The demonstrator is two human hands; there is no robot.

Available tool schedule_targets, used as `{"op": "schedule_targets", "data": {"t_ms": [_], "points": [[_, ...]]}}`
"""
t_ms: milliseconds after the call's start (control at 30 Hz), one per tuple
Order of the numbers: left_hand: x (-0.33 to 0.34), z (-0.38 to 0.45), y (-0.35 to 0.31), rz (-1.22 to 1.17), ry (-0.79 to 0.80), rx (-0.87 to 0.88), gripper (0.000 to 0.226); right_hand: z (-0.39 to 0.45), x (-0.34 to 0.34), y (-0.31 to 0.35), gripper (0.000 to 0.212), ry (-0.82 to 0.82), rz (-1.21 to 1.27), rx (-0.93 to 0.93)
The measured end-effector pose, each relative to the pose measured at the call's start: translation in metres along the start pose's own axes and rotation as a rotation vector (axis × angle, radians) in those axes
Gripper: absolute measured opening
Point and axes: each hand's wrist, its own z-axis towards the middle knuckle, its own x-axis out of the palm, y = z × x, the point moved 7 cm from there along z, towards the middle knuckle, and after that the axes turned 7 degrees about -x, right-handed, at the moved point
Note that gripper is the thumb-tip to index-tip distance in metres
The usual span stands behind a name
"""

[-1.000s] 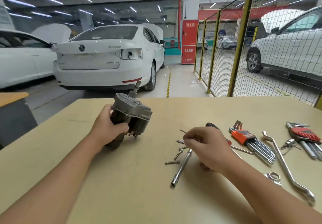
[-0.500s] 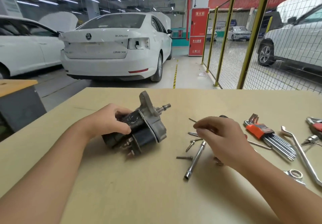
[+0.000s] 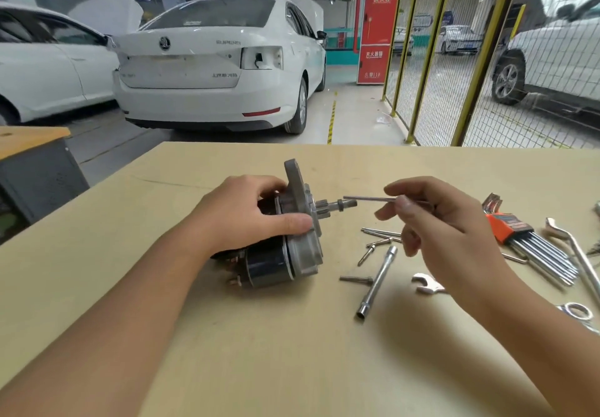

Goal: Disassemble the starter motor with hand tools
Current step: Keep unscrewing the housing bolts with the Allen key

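I note my left hand (image 3: pixel 246 218) gripping the starter motor (image 3: pixel 285 241) on its side on the table (image 3: pixel 227 335), presumably to steady it, while my right hand (image 3: pixel 435 222) pinches a hex key (image 3: pixel 368 199), its tip just beyond the fingertips, above the pinion shaft (image 3: pixel 337 205).

One head-worn wide-angle view looks forward and down, close over the workbench (image 3: pixel 292 368).

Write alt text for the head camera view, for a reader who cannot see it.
The left hand grips a starter motor lying on a tan table, while the right hand pinches a thin metal rod near its shaft. Loose bolts, a socket extension and hex keys lie to the right.
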Motion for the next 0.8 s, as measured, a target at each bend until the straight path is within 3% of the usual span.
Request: {"op": "schedule_targets", "data": {"t_ms": [133, 233, 367, 467, 633, 800], "points": [[0.0, -0.002, -0.005, -0.064, -0.009, 0.085, 0.051, -0.004, 0.007, -0.001, 0.024, 0.038, 0.031, 0.012], [-0.001, -0.006, -0.009, -0.1, 0.052, 0.139, 0.041, -0.007, 0.013, 0.0, 0.026, 0.073, -0.002, 0.0], [0.008, -0.02, -0.015, 0.036, 0.303, 0.135, 0.069, -0.01, 0.018, -0.001, 0.026, 0.166, -0.095, -0.013], [0.01, -0.024, -0.017, 0.199, 0.279, 0.091, 0.079, -0.013, 0.022, -0.007, 0.026, 0.245, -0.205, -0.028], [0.011, -0.028, -0.017, 0.2, 0.273, 0.06, 0.076, -0.019, 0.026, -0.009, 0.027, 0.311, -0.274, -0.035], [0.017, -0.024, -0.015, 0.274, 0.226, 0.042, 0.089, -0.022, 0.034, -0.002, 0.023, 0.389, -0.474, -0.107]]}}
